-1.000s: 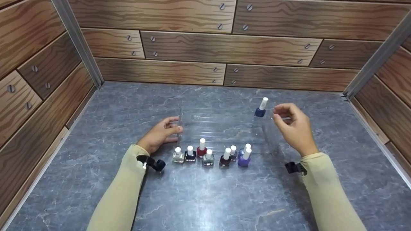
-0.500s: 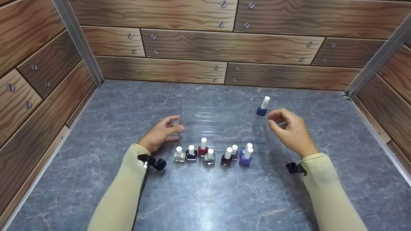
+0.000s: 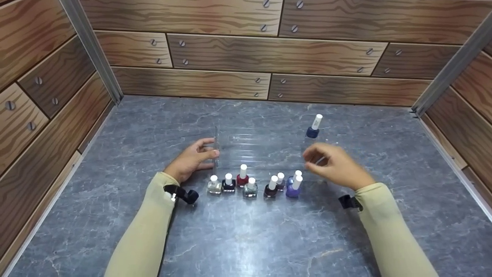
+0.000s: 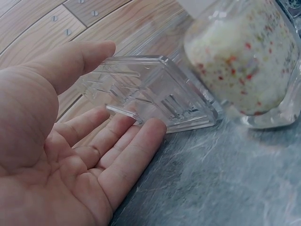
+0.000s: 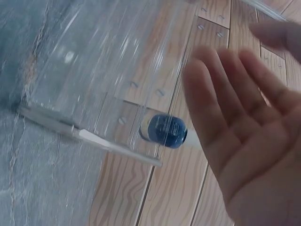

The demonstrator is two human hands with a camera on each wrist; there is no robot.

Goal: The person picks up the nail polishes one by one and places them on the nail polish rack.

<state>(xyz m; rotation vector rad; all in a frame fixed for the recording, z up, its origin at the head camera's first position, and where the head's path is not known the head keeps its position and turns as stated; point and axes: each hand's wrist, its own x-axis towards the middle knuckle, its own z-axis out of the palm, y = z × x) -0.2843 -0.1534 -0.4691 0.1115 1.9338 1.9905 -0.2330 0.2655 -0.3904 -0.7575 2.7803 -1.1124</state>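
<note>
A clear acrylic stepped rack (image 3: 250, 148) stands mid-table in the head view. My left hand (image 3: 191, 158) holds its left side panel, thumb over the edge and fingers along the outer face. A navy nail polish bottle (image 3: 313, 132) with a white cap stands at the rack's back right, on its top step. My right hand (image 3: 333, 165) hovers over the rack's right end, fingers loosely bent, holding nothing. Closest in front of it are a purple nail polish bottle (image 3: 293, 191) and a blue one (image 3: 291, 181) partly behind that. In the left wrist view a glitter-flecked bottle (image 4: 240, 63) looms close.
Along the rack's front stand more white-capped bottles: a pale glitter one (image 3: 214, 187), a black one (image 3: 228, 186), a red one (image 3: 242, 179), a greyish one (image 3: 250, 190) and a dark one (image 3: 270, 191). Wood-patterned walls (image 3: 230, 54) enclose the grey marbled table (image 3: 246, 238).
My right hand has moved from beside the navy bottle toward the front and left, nearing the purple and blue bottles. The left hand stays on the rack's side panel.
</note>
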